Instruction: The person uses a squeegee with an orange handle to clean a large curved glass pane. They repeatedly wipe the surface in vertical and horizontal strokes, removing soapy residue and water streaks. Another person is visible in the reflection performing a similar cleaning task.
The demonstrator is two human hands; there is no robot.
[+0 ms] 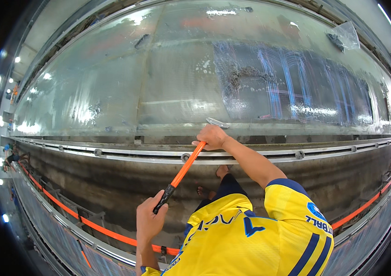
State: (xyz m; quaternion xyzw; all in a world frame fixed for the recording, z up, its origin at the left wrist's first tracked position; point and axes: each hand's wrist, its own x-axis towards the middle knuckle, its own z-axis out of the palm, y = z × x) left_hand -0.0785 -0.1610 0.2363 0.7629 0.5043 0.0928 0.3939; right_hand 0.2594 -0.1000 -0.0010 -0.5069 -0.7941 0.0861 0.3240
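The left hand [150,216] has its fingers closed around the black grip [164,198] of an orange rod [187,166], and the fingers of the right hand [212,136] are wrapped on its upper end. The rod is slanting over the metal rail [255,157], at the near edge of the wet desk [112,92]. Just beyond the right hand is a flat, pale piece [217,123]; I cannot tell if it joins the rod.

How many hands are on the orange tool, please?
2: the left hand at the black grip of the orange tool, and the right hand at its far end, beside the metal rail. I see no other hand on it.
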